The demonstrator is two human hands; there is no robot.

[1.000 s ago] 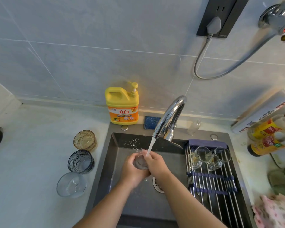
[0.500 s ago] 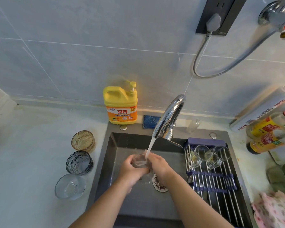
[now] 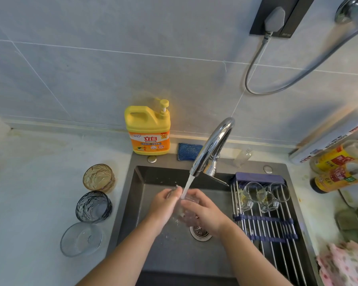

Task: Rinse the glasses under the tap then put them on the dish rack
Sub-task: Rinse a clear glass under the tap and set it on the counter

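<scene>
A small clear glass (image 3: 184, 209) is held between my left hand (image 3: 163, 205) and my right hand (image 3: 205, 213) over the dark sink (image 3: 136, 182). Water runs from the chrome tap (image 3: 213, 147) into the glass. On the counter left of the sink stand three glasses: an amber glass (image 3: 98, 178), a dark blue-grey glass (image 3: 93, 206) and a clear glass (image 3: 81, 238). The metal dish rack (image 3: 277, 230) lies over the sink's right side, with two clear handled glasses (image 3: 265, 195) on their sides at its far end.
A yellow detergent bottle (image 3: 148, 131) and a blue sponge (image 3: 189, 151) sit behind the sink. Sauce bottles (image 3: 337, 172) and a foil roll (image 3: 331, 137) crowd the right counter. A pink cloth (image 3: 347, 265) lies at the lower right. The drain (image 3: 199, 231) is under my right wrist.
The view has drifted slightly. Both hands stay under the stream with the glass, which has been turned and tilted between them.
</scene>
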